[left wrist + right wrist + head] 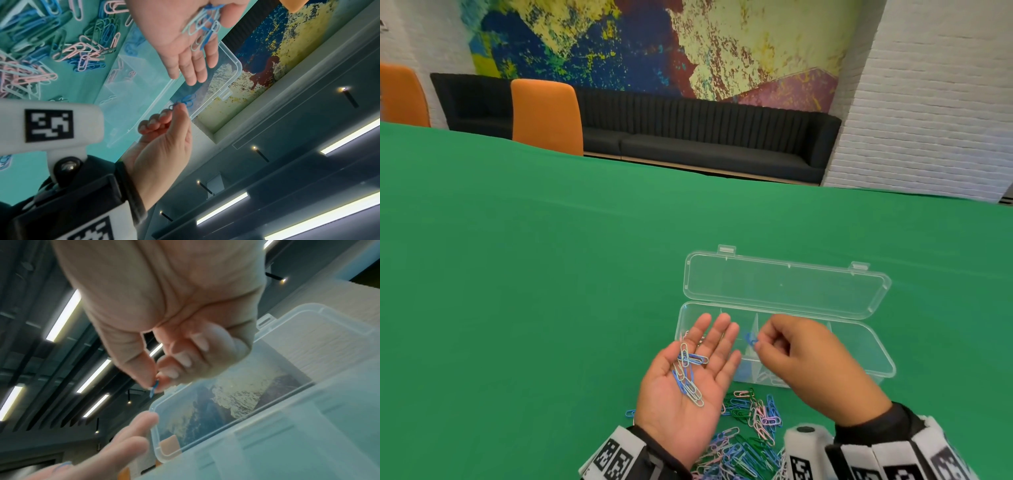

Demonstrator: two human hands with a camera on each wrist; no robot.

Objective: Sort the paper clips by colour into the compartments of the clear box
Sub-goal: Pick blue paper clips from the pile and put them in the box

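Note:
The clear box (873,346) lies on the green table with its lid (784,284) folded back. My left hand (714,342) is flat and palm up at the box's left end, carrying several blue and pale blue paper clips (688,373) (203,27). My right hand (758,344) pinches one blue clip (749,338) (154,387) (187,100) between thumb and forefinger, just above the box's left half. Some pink and blue clips lie in the left compartments, partly hidden by my hands.
A loose pile of mixed paper clips (750,428), pink, blue, green and pale, lies on the green cloth (517,274) between my wrists, in front of the box. Orange chairs (548,116) and a dark sofa stand beyond the table's far edge.

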